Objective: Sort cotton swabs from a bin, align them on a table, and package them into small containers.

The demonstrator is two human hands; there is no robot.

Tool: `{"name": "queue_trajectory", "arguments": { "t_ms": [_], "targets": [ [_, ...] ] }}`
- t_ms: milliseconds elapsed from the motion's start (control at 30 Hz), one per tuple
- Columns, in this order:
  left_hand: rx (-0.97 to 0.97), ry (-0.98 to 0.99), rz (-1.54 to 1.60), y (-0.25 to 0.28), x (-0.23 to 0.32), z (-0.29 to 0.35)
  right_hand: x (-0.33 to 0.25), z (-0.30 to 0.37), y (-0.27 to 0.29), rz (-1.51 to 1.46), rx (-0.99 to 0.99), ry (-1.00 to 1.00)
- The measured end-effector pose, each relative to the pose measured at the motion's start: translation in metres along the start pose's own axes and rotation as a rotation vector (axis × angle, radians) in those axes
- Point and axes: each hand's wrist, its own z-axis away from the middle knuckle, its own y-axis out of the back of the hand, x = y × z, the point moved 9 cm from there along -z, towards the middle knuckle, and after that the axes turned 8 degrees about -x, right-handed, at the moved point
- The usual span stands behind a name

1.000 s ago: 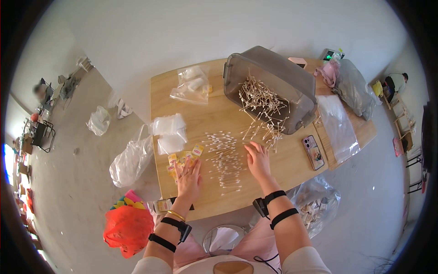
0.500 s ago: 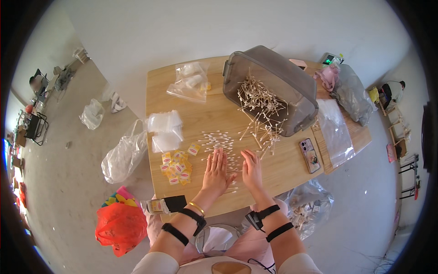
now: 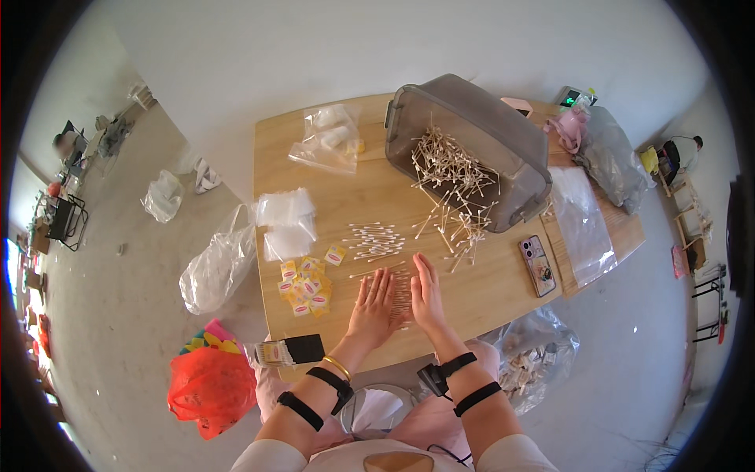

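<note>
My left hand (image 3: pixel 373 311) lies with straight fingers along the left side of a row of cotton swabs (image 3: pixel 401 297). On the row's right side my right hand (image 3: pixel 427 297) stands on edge, fingers stretched out. The row sits between both palms, partly covered by the left hand. Farther off, a second group of cotton swabs (image 3: pixel 375 241) lies side by side on the wooden table (image 3: pixel 354 204). A grey plastic bin (image 3: pixel 480 118), tipped on its side, spills a tangled heap of cotton swabs (image 3: pixel 452 161) toward me.
Left of my hands are small yellow-and-white cards (image 3: pixel 305 287) and a stack of clear bags (image 3: pixel 285 224). A phone (image 3: pixel 537 266) lies at right. Farther back rests a bag of white pieces (image 3: pixel 329 138). A black-and-clear case (image 3: pixel 291 351) sits at the near left edge.
My left hand has slid slightly nearer to me, and the right hand has come in toward it. The near swabs are now gathered between the palms, apart from the farther group.
</note>
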Motion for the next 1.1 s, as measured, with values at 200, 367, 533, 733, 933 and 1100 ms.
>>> {"name": "queue_trajectory", "arguments": {
  "t_ms": [200,367,533,733,933,1100],
  "targets": [
    [0.329,0.143,0.433,0.039,-0.053,0.027,0.007,-0.001,0.007,-0.136,0.029,-0.046],
    [0.418,0.096,0.775,0.022,-0.057,0.019,0.005,-0.007,-0.008,-0.092,-0.007,-0.018],
    [0.424,-0.023,0.905,0.015,-0.036,-0.002,-0.017,-0.008,-0.048,-0.076,-0.081,0.055],
    [0.476,0.065,0.881,0.030,-0.049,0.030,0.002,0.003,-0.013,-0.080,-0.010,0.013],
    [0.340,0.018,0.698,0.048,-0.051,0.081,0.017,0.033,0.047,0.049,0.068,-0.036],
    [0.314,0.044,0.528,0.028,-0.052,0.112,0.001,0.052,0.064,0.151,0.141,-0.054]
  ]
}}
